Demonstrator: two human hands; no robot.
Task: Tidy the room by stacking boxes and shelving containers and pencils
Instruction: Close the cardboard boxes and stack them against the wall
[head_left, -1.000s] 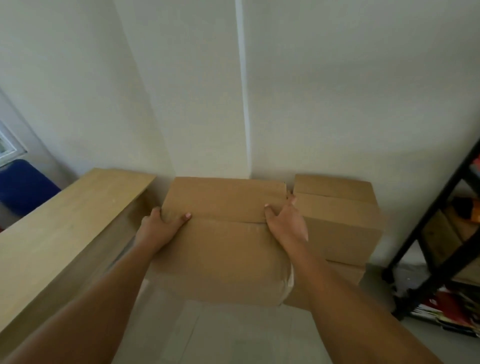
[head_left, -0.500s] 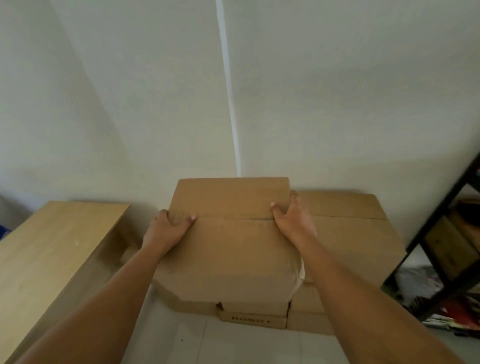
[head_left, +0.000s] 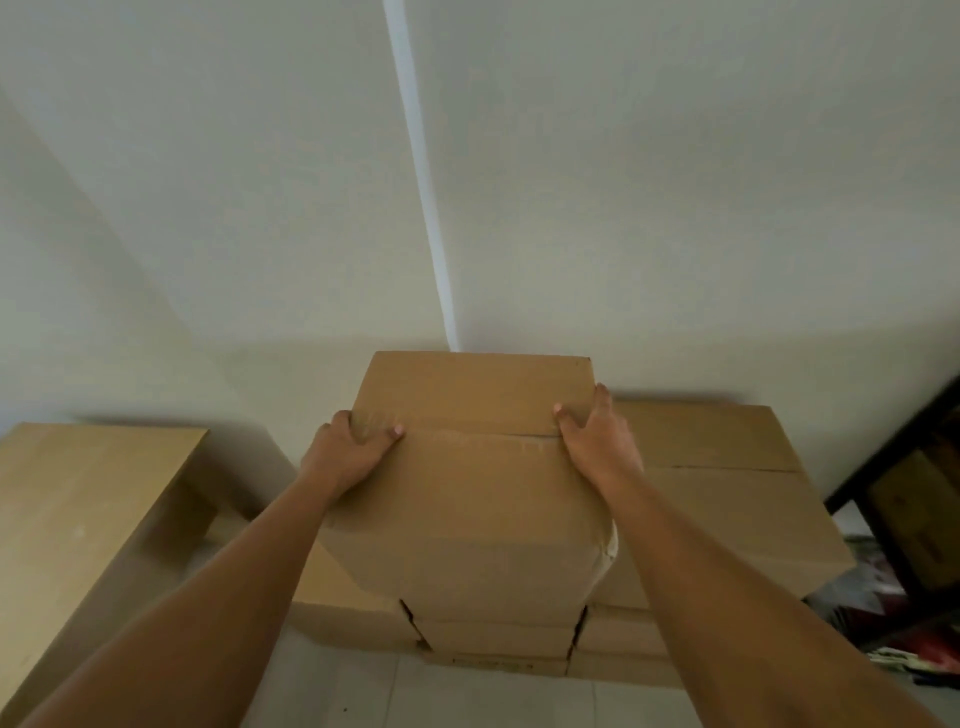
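Soft, dim daylight is washing the wall (head_left: 623, 182). The frame is smearing slightly. Edges are bowing outward.

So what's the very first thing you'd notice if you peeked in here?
The big cardboard box in the middle, held at its top sides by the left hand and right hand, above other boxes stacked against the wall. A wooden table stands at left, a black shelf at right.

The carried box (head_left: 467, 499) now sits lower over the stacked boxes (head_left: 493, 636) beneath it than a second ago, nearer the wall corner, and more of that stack shows below its front edge
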